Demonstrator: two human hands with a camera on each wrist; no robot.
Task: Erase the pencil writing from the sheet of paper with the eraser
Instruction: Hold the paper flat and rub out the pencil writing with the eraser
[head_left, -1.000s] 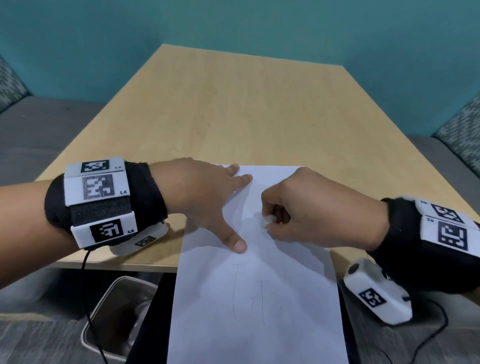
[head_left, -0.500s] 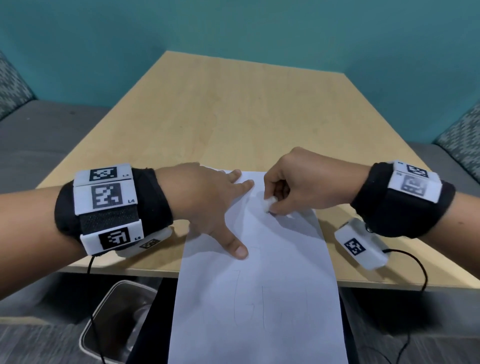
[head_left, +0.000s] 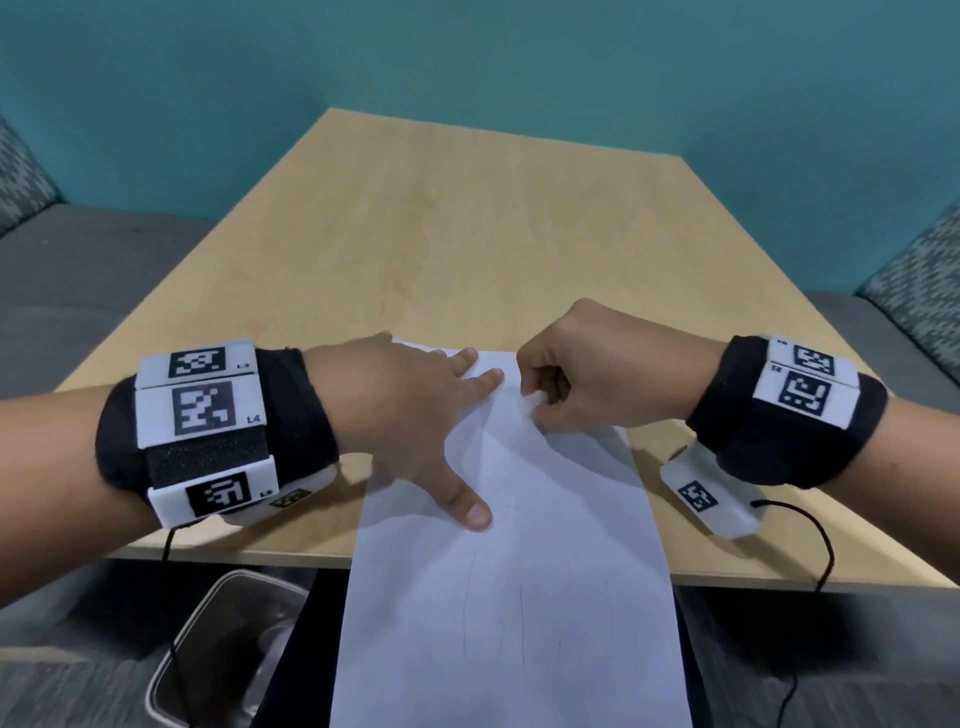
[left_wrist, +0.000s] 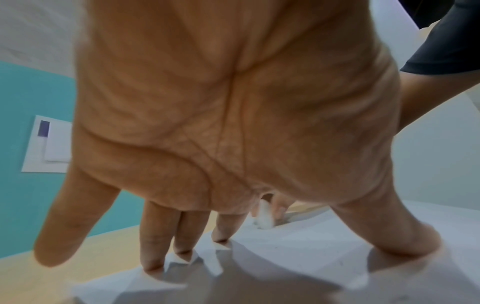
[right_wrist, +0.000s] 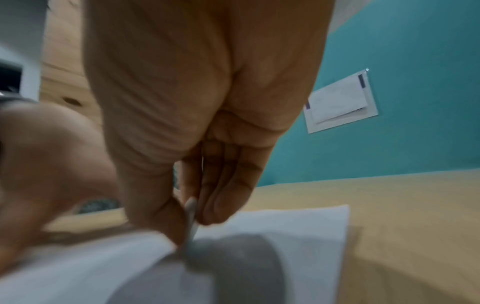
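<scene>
A white sheet of paper (head_left: 519, 571) lies on the wooden table (head_left: 467, 234) and hangs over its near edge. Faint pencil lines (head_left: 519, 618) show on the overhanging part. My left hand (head_left: 415, 410) lies spread on the sheet's upper left, fingers straight, pressing it down (left_wrist: 221, 238). My right hand (head_left: 587, 374) pinches a small white eraser (head_left: 535, 401) between thumb and fingers, its tip on the paper near the top edge. The eraser (left_wrist: 263, 214) shows past my left palm, and thin and blurred (right_wrist: 192, 216) in the right wrist view.
A metal bin (head_left: 228, 649) stands on the floor under the table's near left edge. Grey benches with patterned cushions (head_left: 919, 280) flank the table. Cables hang from both wrist cameras. A white notice (right_wrist: 340, 102) is stuck on the teal wall.
My right hand carried the eraser up the sheet from mid-page to near the top edge, and its wrist swung out right. The left hand stayed pressed on the paper.
</scene>
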